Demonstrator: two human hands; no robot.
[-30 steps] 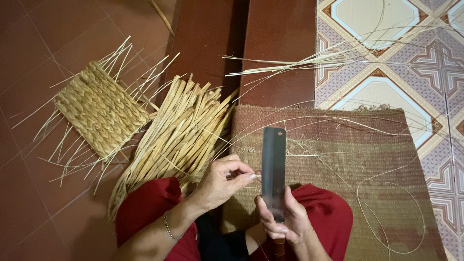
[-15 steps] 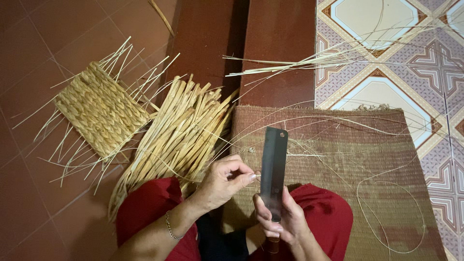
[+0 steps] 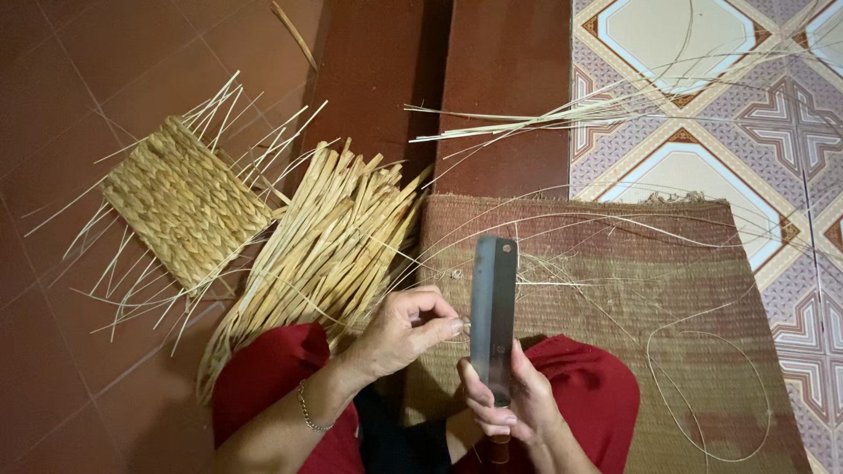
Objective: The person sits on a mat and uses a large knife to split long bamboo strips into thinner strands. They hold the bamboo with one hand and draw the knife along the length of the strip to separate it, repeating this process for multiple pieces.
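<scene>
My right hand (image 3: 512,405) grips a long dark flat blade (image 3: 493,307) that stands upright over my lap, its wooden handle below the hand. My left hand (image 3: 406,331) pinches a thin pale straw strand against the blade's left edge with thumb and forefinger. A bracelet sits on my left wrist. Both hands hover above my red-clothed knees (image 3: 268,373) and a brown woven mat (image 3: 615,263).
A bundle of flat straw strips (image 3: 329,241) lies left of the mat. A small woven straw panel (image 3: 184,202) with loose ends rests on the red tiles farther left. Thin straw stalks (image 3: 562,114) lie across the patterned tiles at the top right. Loose strands curl over the mat.
The blade has tilted slightly and shifted a little to the right with my right hand. My left hand keeps its pinch beside the blade.
</scene>
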